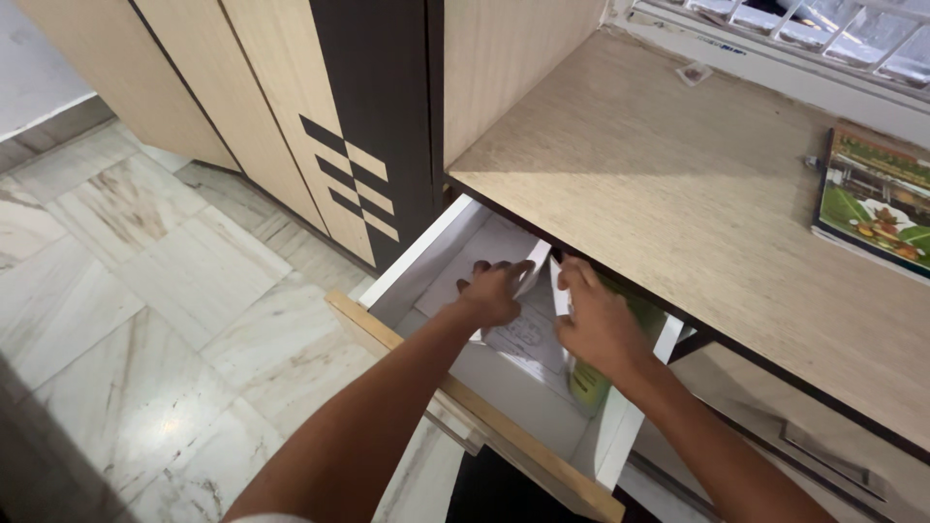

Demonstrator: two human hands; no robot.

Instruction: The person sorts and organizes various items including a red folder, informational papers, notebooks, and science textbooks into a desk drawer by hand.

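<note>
Inside the open drawer (407,266), both of your hands reach down among white papers (528,329). Your left hand (494,291) is palm down, and its grip is curled over the upper edge of a white sheet; the fingers (484,268) are bent. Your right hand (601,324) lies just beside it, with the grip pinching the edge of another sheet near a green packet (588,383). Both forearms stretch forward from the bottom of the view. Above the drawer is the wooden worktop (678,184), and a colourful book (877,199) lies at its right side.
</note>
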